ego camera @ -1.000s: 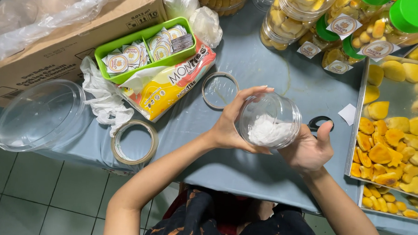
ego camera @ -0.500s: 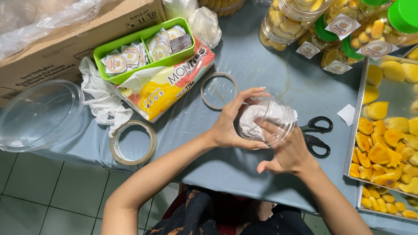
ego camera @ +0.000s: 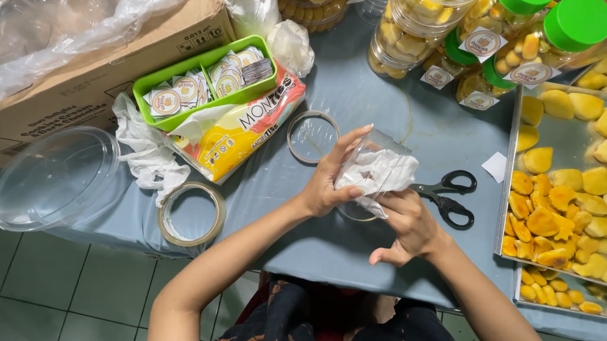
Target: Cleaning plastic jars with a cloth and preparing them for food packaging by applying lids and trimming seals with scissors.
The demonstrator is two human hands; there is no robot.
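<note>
We see 2 hands over the blue-grey table (ego camera: 389, 85), both on 1 clear plastic jar (ego camera: 375, 173) stuffed with white tissue (ego camera: 378, 172). Left hand (ego camera: 330, 182) wraps the jar's left side, fingers up along its wall, thumb low near the mouth. Right hand (ego camera: 410, 226) is under and near-side of the jar, fingers curled in at the opening, pressing on the tissue. Jar is held tilted, off the table, about mid-scene.

Just right of the jar: black scissors (ego camera: 449, 197), flat on the table, partly behind the right hand. Just left and farther: a clear round lid (ego camera: 313, 137), flat. Near-left edge: a tape roll (ego camera: 191, 213). Far left: green tray of round labels (ego camera: 205, 81) resting on a yellow packet (ego camera: 240, 130), beside a cardboard box (ego camera: 83, 65). Right: metal tray (ego camera: 510, 200) of yellow-orange cookies (ego camera: 575, 196). Far right: filled jars with green lids (ego camera: 576, 22).
</note>
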